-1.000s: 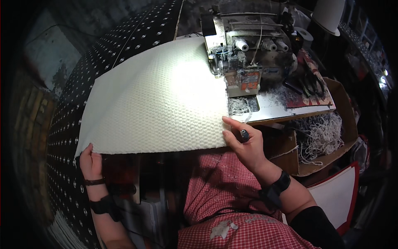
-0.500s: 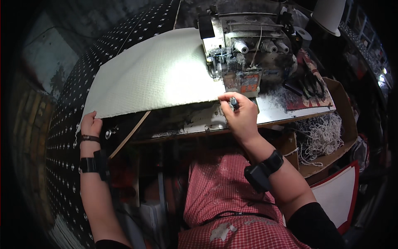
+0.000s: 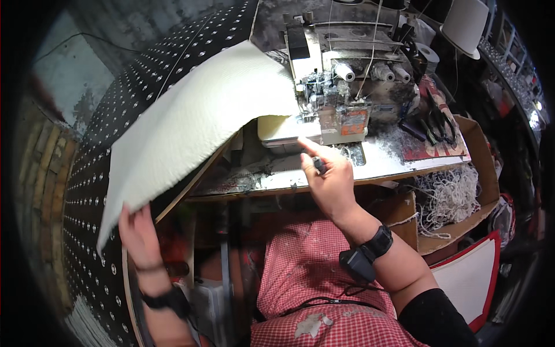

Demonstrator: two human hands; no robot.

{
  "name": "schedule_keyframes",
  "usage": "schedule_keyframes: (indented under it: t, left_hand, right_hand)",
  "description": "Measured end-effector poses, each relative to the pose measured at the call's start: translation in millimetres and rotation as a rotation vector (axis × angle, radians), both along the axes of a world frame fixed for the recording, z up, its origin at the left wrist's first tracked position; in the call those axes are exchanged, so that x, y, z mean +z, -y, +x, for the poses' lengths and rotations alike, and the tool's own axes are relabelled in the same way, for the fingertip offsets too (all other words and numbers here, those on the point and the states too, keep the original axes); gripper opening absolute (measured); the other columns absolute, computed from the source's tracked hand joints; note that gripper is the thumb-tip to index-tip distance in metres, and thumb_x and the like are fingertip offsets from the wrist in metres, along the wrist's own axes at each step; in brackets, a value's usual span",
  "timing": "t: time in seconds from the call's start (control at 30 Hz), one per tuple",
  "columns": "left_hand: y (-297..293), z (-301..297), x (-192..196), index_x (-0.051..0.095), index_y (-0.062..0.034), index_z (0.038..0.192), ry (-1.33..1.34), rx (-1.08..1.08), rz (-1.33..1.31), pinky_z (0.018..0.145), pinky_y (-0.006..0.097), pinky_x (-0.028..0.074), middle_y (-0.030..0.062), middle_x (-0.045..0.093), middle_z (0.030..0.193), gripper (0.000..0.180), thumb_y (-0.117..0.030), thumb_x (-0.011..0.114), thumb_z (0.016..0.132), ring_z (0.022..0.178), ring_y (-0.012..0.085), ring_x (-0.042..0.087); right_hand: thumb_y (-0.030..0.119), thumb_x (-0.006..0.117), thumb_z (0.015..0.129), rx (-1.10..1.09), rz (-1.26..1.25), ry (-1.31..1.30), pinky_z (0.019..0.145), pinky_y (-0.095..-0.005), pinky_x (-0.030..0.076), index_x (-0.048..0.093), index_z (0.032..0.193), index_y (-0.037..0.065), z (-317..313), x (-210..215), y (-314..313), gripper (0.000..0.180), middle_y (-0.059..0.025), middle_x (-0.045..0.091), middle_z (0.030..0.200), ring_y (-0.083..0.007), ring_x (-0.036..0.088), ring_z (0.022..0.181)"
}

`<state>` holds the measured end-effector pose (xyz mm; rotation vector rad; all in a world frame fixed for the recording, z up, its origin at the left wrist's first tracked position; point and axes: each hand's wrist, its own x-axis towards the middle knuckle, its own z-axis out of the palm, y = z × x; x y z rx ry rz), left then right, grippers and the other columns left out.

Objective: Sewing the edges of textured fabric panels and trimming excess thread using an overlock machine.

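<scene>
A white textured cloth (image 3: 191, 110) spans from the sewing machine (image 3: 347, 81) down to the left, its near-left corner hanging low. At its lower edge is my left hand (image 3: 140, 234), blurred, its fingers stretched out and apart against the cloth. In front of the machine's pale work plate (image 3: 283, 130), my right hand (image 3: 332, 179) is curled with its index finger extended. A small dark object with a rounded end (image 3: 319, 165) pokes out between its fingers; the rest is hidden in the palm. My right hand is apart from the cloth.
Dark-handled scissors (image 3: 436, 124) lie on a red patterned sheet (image 3: 416, 149) right of the machine. Below, a cardboard box (image 3: 488, 199) holds tangled white thread trimmings (image 3: 445, 196). A dark studded surface (image 3: 92, 191) lies left, and a white thread cone (image 3: 464, 26) stands at upper right.
The cloth has shifted left and down, its near edge now bowed away from the machine and uncovering the work plate. My left hand moved down and opened; my right hand came off the cloth.
</scene>
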<state>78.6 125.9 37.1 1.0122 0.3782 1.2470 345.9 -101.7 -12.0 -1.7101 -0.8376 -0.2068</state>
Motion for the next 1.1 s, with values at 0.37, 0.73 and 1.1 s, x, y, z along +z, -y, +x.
schedule_keyframes:
  t: [0.37,0.73,1.1]
  left_hand:
    - [156.2,-103.0,-41.2,0.035,-0.0027,0.129,-0.144,0.439,0.407,0.083,0.032,0.043,0.0138,0.049,0.117,0.050,-0.033,0.042,0.089,0.102,0.0215,0.050]
    - [144.4,-69.8,-29.6,0.027,-0.0025,0.133,0.165,0.399,-0.314,0.101,0.044,0.026,0.0129,0.032,0.135,0.069,-0.046,0.044,0.083,0.122,0.0312,0.032]
    - [186.1,-181.5,-85.7,0.023,-0.0019,0.135,-0.081,0.623,-0.204,0.092,0.051,0.035,0.0225,0.028,0.134,0.077,-0.049,0.041,0.077,0.120,0.0373,0.033]
  right_hand:
    - [0.020,0.064,0.067,0.996,-0.186,0.673,0.059,-0.0318,0.045,0.059,0.083,0.001,-137.5,54.5,-26.8,0.026,-0.0082,0.056,0.078,-0.0212,0.058,0.066]
    - [0.016,0.066,0.080,-0.163,0.042,0.118,0.065,-0.0212,0.045,0.061,0.100,-0.004,1.5,45.7,-8.1,0.028,-0.0093,0.064,0.086,-0.0107,0.056,0.071]
    - [0.010,0.060,0.080,0.171,0.185,-0.271,0.055,-0.0196,0.042,0.060,0.108,0.001,-3.7,-9.2,2.7,0.030,-0.0067,0.066,0.083,-0.0038,0.050,0.058]
